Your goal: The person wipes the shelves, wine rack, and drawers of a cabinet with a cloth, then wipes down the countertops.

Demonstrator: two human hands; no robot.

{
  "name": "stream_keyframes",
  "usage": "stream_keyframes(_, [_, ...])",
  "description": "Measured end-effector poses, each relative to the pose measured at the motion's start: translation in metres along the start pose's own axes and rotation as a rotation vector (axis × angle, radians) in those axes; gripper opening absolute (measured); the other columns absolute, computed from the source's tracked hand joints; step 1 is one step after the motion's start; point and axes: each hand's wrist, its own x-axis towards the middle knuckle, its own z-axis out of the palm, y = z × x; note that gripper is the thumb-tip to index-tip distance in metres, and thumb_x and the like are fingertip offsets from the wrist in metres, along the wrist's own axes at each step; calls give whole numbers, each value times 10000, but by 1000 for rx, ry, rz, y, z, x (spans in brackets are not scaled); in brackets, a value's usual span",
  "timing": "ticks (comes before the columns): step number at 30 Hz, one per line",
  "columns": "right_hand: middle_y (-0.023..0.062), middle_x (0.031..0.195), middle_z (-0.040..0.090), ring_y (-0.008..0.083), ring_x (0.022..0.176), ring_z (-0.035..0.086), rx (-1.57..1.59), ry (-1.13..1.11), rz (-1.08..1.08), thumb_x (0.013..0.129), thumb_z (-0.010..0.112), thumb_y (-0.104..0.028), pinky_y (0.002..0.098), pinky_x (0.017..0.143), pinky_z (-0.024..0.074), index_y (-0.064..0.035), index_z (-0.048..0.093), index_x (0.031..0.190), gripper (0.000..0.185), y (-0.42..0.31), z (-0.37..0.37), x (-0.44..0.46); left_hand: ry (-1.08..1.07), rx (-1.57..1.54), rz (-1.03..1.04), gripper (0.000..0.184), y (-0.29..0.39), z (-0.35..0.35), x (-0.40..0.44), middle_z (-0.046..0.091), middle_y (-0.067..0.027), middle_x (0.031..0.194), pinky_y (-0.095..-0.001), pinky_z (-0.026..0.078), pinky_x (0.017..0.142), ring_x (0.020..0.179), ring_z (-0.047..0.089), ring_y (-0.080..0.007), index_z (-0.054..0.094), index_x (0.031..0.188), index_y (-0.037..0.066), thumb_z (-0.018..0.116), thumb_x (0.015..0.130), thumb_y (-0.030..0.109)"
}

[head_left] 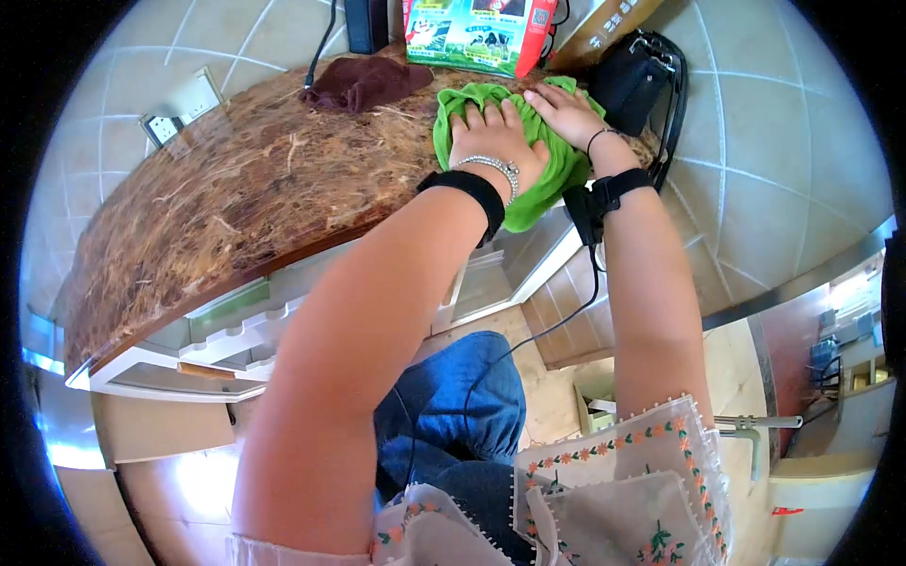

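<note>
A bright green cloth (533, 193) is bunched on the brown marbled countertop (255, 179), and part of it hangs over the front edge. My left hand (495, 143) presses on the cloth from above, fingers spread, with a beaded bracelet and a black band at the wrist. Close beside it, my right hand (571, 115) lies flat on the same cloth with its fingers stretched out. A black device is strapped to my right wrist, and a cable runs down from it. What lies under the cloth is hidden.
Behind the cloth stand a colourful printed bag (477, 42) and a black handbag (637, 85). A dark maroon cloth (368, 83) lies to the left, near a black box (366, 24). Wall sockets (179, 110) are at the back left. White cabinet drawers (236, 330) sit below the counter.
</note>
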Motion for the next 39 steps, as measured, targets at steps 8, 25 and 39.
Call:
stream_keyframes(8, [2, 1461, 221, 326, 1349, 140, -43, -8, 199, 834, 209, -660, 419, 1093, 138, -196, 271, 1394, 730, -21, 3, -25, -10, -61, 4, 680, -10, 9, -3, 279, -185, 1412, -438, 186, 1067, 1303, 260, -348, 217, 1384, 14, 316, 867, 445])
stream_keyframes(25, [34, 1428, 299, 341, 1327, 201, -86, 211, 205, 886, 205, -549, 417, 1083, 152, -174, 315, 1375, 626, -54, 33, -67, 152, -22, 208, 640, -52, 17, -42, 408, -181, 1324, -422, 272, 1028, 1231, 370, -331, 298, 1350, 18, 424, 882, 436])
stream_keyframes(39, [66, 1402, 342, 335, 1322, 213, -49, 227, 184, 892, 218, -490, 459, 1080, 124, -144, 356, 1351, 591, -176, 51, -88, 24, 5, 277, 669, -152, -20, -85, 353, -134, 1381, -394, 277, 1041, 1264, 343, -296, 271, 1368, 49, 390, 881, 492])
